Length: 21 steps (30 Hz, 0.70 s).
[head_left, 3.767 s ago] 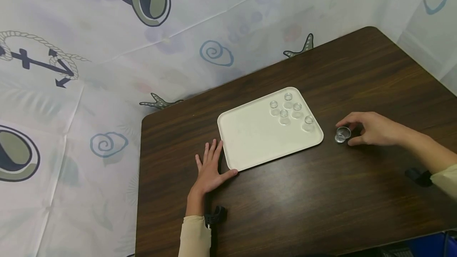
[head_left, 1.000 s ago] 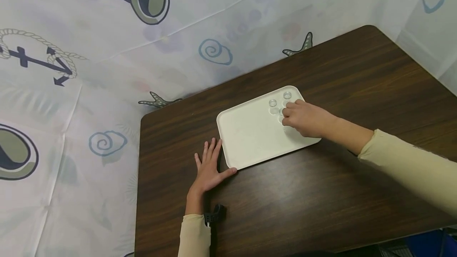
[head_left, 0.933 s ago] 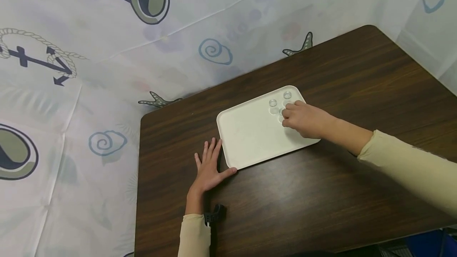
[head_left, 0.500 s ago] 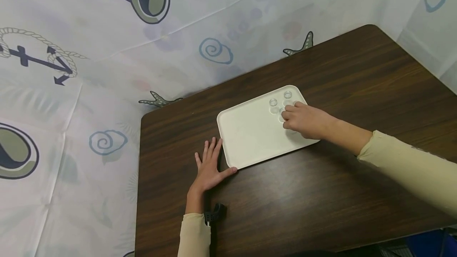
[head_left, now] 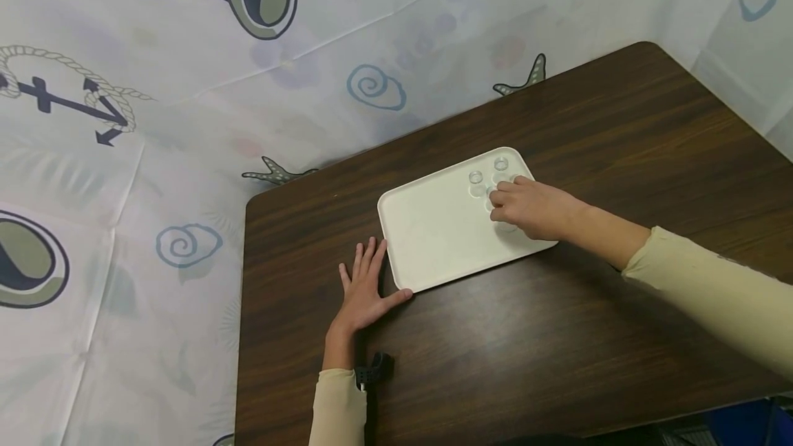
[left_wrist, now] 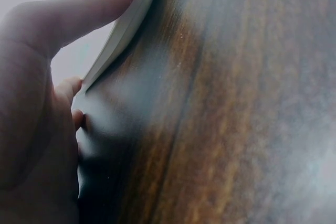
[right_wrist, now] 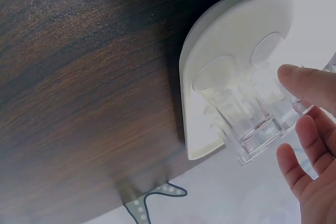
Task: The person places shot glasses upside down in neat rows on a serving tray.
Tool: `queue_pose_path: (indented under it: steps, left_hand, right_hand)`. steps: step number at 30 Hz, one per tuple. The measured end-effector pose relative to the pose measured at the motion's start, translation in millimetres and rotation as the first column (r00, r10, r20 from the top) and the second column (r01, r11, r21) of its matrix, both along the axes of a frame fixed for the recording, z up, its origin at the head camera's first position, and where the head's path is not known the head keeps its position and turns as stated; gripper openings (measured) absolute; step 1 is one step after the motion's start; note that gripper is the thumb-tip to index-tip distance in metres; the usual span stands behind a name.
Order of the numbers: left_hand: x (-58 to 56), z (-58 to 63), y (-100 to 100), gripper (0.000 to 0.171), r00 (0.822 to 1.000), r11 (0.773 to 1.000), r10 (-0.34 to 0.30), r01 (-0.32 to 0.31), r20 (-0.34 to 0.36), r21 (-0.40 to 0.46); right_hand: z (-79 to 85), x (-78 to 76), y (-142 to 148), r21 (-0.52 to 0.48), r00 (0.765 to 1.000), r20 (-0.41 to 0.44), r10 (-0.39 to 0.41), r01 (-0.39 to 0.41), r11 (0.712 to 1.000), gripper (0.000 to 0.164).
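A cream tray (head_left: 434, 239) lies on the table, with several small transparent shot glasses (head_left: 501, 164) grouped at its right end, upside down with wide mouths on the tray. My right hand (head_left: 534, 210) reaches over that end and hides some of them. In the right wrist view, thumb and fingers pinch a shot glass (right_wrist: 300, 106) near its thick base, its rim down at the tray; another shot glass (right_wrist: 239, 111) stands beside it. My left hand (head_left: 364, 296) is spread flat at the tray's left edge, its thumb (left_wrist: 100, 6) laid on the near corner rim.
The dark wood-grain table (head_left: 495, 356) extends around the tray. Behind and left of it hangs a white patterned cloth (head_left: 186, 19) with sea motifs. A blue object (head_left: 746, 422) shows beyond the front edge at the lower right.
Earlier, my right hand was gripping a shot glass on the table right of the tray; it has since moved left onto the tray's glass group. Over the last second both hands stay nearly still.
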<state>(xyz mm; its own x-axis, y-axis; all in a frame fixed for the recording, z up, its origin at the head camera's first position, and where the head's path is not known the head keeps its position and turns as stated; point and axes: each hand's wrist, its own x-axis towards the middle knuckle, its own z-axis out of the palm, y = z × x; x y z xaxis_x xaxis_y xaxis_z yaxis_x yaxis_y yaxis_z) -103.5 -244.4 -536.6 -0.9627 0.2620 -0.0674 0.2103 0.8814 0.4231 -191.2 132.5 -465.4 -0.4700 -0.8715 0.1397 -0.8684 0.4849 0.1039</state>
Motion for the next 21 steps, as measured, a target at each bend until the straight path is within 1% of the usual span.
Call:
queue_pose_path:
  steps: [3,5,8,9,12,17,21]
  left_hand:
    - [0.8,0.2,1,0.102,1.000,1.000,0.003,-0.003,0.002,0.003]
    - [1.5,0.3,0,0.102,1.000,1.000,0.005,-0.005,0.003,0.003]
    - [2.1,0.1,0,0.102,1.000,1.000,0.006,-0.006,0.002,0.002]
    - [2.2,0.0,0,0.102,1.000,1.000,0.005,-0.005,0.001,0.003]
    - [2.0,-0.9,-1,0.102,1.000,1.000,0.005,-0.005,-0.002,0.007]
    - [0.6,-1.3,1,0.102,1.000,1.000,0.002,-0.002,-0.007,0.015]
    - [-0.4,-0.2,2,0.102,1.000,1.000,-0.006,0.006,-0.007,0.017]
  right_hand:
    - [0.6,1.0,2,-0.025,1.000,0.004,0.007,-0.007,1.000,0.024]
    - [1.6,1.7,3,-0.059,1.000,0.023,0.018,-0.017,0.998,0.025]
    - [3.3,1.8,7,-0.102,0.998,0.056,0.030,-0.024,0.994,0.032]
    - [4.0,1.6,9,-0.118,0.997,0.072,0.032,-0.024,0.993,0.037]
    - [7.4,0.8,16,-0.146,0.996,0.091,0.021,-0.008,0.989,0.043]
    - [15.5,-0.6,36,-0.223,0.999,0.053,-0.002,0.014,0.975,0.048]
    - [21.6,-0.9,56,-0.279,0.998,0.029,-0.056,0.062,0.958,0.051]
